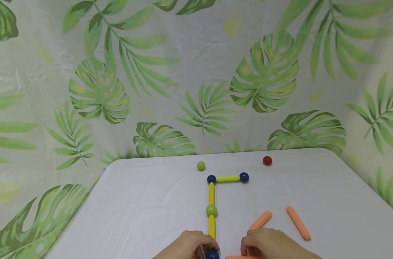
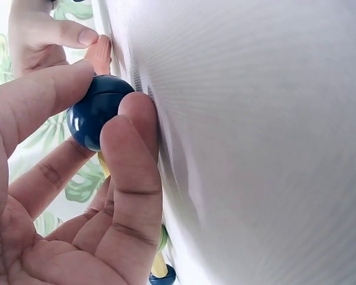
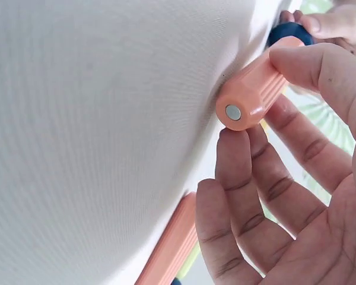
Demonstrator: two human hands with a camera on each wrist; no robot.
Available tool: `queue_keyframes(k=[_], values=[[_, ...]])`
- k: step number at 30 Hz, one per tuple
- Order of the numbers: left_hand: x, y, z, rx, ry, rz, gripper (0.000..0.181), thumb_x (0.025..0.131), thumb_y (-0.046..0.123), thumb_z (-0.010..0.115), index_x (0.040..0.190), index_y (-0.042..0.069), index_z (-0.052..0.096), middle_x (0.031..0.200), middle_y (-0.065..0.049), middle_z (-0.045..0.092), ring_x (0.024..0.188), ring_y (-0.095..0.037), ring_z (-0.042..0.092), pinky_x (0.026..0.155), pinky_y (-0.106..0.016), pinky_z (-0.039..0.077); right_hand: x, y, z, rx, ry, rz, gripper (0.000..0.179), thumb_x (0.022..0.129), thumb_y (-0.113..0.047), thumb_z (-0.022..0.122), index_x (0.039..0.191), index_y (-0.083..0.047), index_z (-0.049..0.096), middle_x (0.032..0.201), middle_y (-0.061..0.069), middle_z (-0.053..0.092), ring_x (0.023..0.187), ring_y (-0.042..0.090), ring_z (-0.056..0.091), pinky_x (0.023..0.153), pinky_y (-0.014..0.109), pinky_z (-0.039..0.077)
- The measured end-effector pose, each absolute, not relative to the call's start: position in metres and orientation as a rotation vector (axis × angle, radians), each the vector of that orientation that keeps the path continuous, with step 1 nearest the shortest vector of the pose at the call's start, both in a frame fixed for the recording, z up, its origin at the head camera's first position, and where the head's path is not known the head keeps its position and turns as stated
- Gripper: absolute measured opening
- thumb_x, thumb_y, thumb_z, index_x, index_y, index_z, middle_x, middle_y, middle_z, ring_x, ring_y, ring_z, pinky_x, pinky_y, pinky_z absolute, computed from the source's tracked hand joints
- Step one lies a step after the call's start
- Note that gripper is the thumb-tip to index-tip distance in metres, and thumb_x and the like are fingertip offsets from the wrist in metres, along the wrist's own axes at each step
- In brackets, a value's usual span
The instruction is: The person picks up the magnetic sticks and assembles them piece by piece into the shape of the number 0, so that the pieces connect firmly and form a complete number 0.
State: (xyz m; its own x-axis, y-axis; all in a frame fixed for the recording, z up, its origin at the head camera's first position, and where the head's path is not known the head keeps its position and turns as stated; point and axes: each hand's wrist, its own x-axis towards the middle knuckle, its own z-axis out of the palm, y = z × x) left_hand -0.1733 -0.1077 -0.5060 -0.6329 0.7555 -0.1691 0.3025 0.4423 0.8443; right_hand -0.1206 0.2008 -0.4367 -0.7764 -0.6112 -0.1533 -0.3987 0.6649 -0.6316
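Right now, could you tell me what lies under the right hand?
The right hand holds an orange stick on the table, its far end toward the blue ball. The contact is hidden.

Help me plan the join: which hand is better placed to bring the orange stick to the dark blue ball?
Probably the right hand: it already grips the orange stick, tip near the dark blue ball, which the left hand pinches steady.

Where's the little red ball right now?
In the head view the red ball lies alone near the far edge of the white table, on the right, beyond and to the right of the nearest dark blue ball, untouched by either hand.
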Motion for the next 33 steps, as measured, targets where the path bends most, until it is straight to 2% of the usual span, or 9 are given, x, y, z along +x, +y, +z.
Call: queue_keyframes(k=[6,19,25,33], values=[[-0.170,-0.106,-0.497,0.868,2.170,1.119,0.030,0.089,0.021,0.088,0.116,0.030,0.078,0.088,0.017,0.066,0.069,0.001,0.063,0.067,-0.018,0.056,-0.122,0.200,-0.435,-0.798,2.531,-0.837,0.016,0.091,-0.025,0.086,0.094,-0.033,0.073,0.079,-0.022,0.056,0.066,-0.004,0.053,0.062,0.020,0.047],[-0.177,-0.108,-0.516,0.876,2.149,1.130,0.030,0.089,0.026,0.088,0.115,0.035,0.077,0.089,0.018,0.068,0.071,0.000,0.066,0.068,-0.019,0.057,-0.123,0.195,-0.431,-0.764,2.493,-0.869,0.020,0.089,-0.016,0.085,0.095,-0.032,0.074,0.080,-0.021,0.057,0.067,-0.003,0.054,0.062,0.021,0.047],[-0.176,-0.108,-0.515,0.869,2.150,1.131,0.030,0.089,0.025,0.088,0.115,0.035,0.077,0.089,0.018,0.067,0.071,0.000,0.065,0.068,-0.018,0.057,-0.123,0.194,-0.432,-0.780,2.490,-0.869,0.017,0.088,-0.025,0.088,0.094,-0.032,0.073,0.080,-0.021,0.057,0.068,-0.004,0.054,0.063,0.020,0.048],[-0.177,-0.109,-0.516,0.860,2.142,1.124,0.029,0.090,0.027,0.087,0.115,0.036,0.076,0.089,0.017,0.068,0.072,-0.001,0.066,0.069,-0.019,0.057,-0.123,0.194,-0.432,-0.791,2.492,-0.861,0.018,0.088,-0.027,0.089,0.093,-0.032,0.073,0.081,-0.022,0.057,0.070,-0.005,0.054,0.064,0.020,0.048]])
